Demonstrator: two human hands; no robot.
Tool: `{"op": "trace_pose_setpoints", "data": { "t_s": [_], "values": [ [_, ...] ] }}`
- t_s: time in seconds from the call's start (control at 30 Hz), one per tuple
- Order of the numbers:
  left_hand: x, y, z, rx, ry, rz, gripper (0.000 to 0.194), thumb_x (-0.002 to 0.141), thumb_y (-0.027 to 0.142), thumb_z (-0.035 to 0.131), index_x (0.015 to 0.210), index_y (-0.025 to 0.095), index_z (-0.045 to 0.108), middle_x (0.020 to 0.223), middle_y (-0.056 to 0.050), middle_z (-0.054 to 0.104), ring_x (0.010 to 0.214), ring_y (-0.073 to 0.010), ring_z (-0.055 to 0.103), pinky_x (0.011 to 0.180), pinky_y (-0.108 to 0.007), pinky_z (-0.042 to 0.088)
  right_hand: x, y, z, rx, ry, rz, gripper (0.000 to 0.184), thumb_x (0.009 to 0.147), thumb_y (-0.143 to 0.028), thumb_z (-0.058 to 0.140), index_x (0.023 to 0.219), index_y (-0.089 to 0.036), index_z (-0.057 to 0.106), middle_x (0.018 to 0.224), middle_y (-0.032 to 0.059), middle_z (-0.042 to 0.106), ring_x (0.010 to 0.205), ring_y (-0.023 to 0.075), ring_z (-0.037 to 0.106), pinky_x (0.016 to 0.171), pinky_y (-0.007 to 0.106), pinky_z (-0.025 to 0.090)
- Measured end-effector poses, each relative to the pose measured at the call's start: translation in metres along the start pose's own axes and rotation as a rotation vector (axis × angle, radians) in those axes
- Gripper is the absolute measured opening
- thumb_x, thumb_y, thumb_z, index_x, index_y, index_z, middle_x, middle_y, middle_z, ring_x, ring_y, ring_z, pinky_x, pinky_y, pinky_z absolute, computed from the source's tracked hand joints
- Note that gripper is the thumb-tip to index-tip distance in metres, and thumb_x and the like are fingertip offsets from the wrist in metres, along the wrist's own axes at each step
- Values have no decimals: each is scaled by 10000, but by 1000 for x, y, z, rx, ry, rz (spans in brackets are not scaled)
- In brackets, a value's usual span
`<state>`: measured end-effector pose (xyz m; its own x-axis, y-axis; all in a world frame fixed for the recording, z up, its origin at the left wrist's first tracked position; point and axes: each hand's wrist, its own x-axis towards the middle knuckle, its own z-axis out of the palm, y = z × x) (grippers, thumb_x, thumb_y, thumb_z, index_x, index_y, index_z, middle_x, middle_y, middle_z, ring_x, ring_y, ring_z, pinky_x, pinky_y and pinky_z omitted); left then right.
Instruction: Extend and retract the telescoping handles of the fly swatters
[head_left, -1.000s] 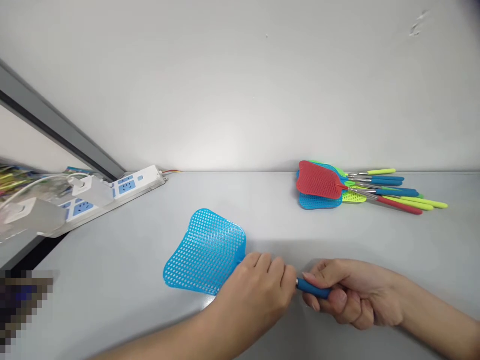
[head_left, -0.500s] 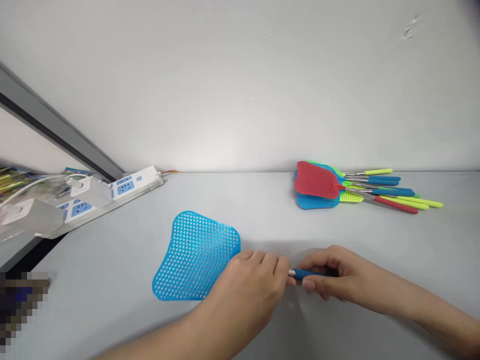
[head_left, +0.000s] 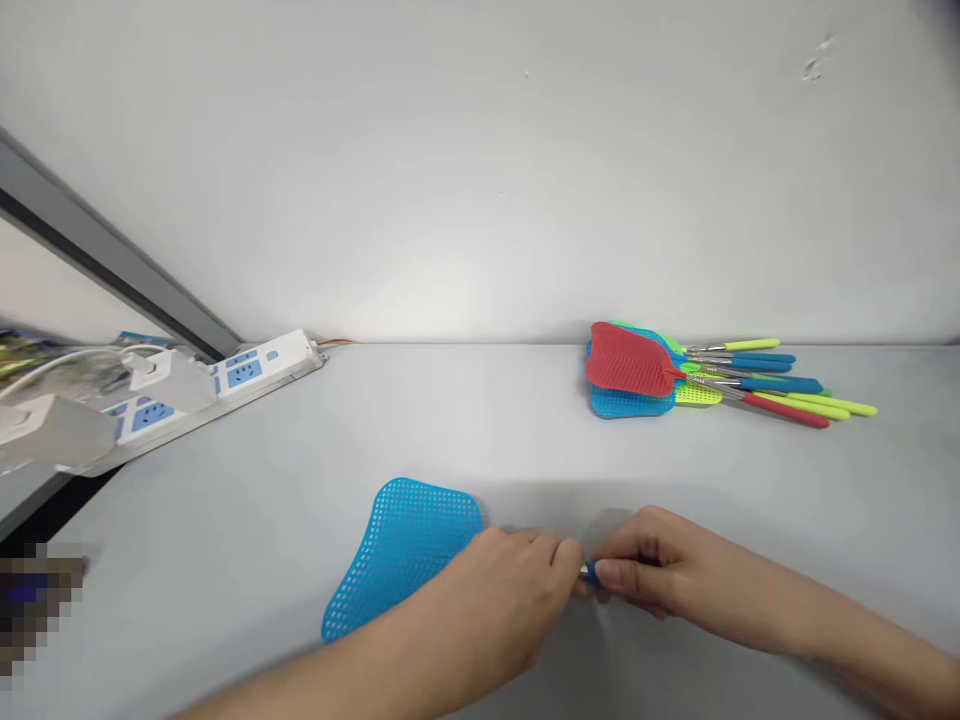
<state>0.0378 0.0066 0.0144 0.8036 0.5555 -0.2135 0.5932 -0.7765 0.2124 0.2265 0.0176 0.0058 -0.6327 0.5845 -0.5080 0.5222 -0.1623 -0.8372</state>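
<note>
Blue fly swatter (head_left: pixel 420 530): held over the table (head_left: pixel 487 430), on the person's side of its back edge, head pointing toward the left edge. Left hand (head_left: pixel 510 590) closed round the shaft by the head, probably to steady it; right hand (head_left: pixel 656 570) fingers pinching the blue grip (head_left: pixel 592 573), probably to control that end. Hands close together; contact between them: can't tell. Swatter pile (head_left: pixel 630 360) along back edge, right side, heads stacked, handles fanned, likely to save space.

Counts: 1 swatter in hands. Pile handles: 1 red, 3 blue, 3 yellow, 1 green visible; overlap, may be more. 1 power strip (head_left: pixel 289 357) at back left corner, 2 white adapters (head_left: pixel 176 380).
</note>
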Motion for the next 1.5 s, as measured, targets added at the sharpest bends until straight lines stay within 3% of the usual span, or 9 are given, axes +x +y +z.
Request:
{"op": "trace_pose_setpoints", "data": {
  "t_s": [0.3,0.57,0.67,0.83,1.0,1.17,1.3,1.37,1.5],
  "values": [
    [4,5,15,92,100,27,113,717,88,437,761,182,392,684,9,527,579,-163,506,445,-267,368,-1,0,-3,490,-198,242,288,771,-391,447,714,-124,538,483,-53,324,366,19,183,312,151,85],
    [0,12,17,229,229,32,95,784,124,364,714,188,373,614,6,478,511,-157,468,398,-271,346,17,19,-11,958,-715,355,257,826,-284,365,730,-100,516,438,-73,264,320,19,95,268,140,74],
    [0,12,15,237,223,32,92,770,117,383,708,185,375,608,4,477,508,-150,465,400,-263,337,20,23,-12,1011,-797,381,277,844,-277,322,744,-97,508,435,-72,262,317,21,98,264,136,84],
    [4,4,6,200,185,44,63,754,130,421,722,177,396,637,2,489,541,-150,466,426,-259,323,13,13,-15,952,-614,305,264,842,-290,352,777,-96,519,475,-60,308,330,9,126,276,128,95],
    [5,-10,-4,239,258,61,110,816,182,375,723,174,432,640,3,470,570,-148,437,518,-286,309,3,-4,-20,786,-386,230,280,822,-339,404,850,-108,559,545,-40,354,367,4,203,314,134,126],
    [4,-24,-10,355,225,-49,243,857,181,295,666,162,445,599,1,457,509,-137,388,562,-298,283,-3,-6,-36,548,-226,174,316,782,-392,464,979,-165,561,589,-43,363,384,12,191,337,165,125],
    [2,-27,-14,315,173,-101,194,845,137,301,716,165,443,599,7,469,493,-134,376,553,-281,272,-6,-6,-44,230,-45,87,309,771,-412,472,853,-143,601,597,-18,417,467,44,292,418,180,235],
    [1,-25,-13,261,162,-97,157,830,117,315,741,171,433,605,14,479,498,-134,383,560,-280,281,-9,-7,-43,158,-33,70,317,774,-414,464,796,-129,601,604,-5,436,501,58,328,460,191,268],
    [0,-19,-9,150,168,-82,124,805,88,339,752,176,409,649,18,503,536,-133,430,534,-264,288,-14,-8,-35,349,-134,132,318,787,-428,436,811,-134,552,580,-31,353,469,49,279,420,184,228]
  ]
}}
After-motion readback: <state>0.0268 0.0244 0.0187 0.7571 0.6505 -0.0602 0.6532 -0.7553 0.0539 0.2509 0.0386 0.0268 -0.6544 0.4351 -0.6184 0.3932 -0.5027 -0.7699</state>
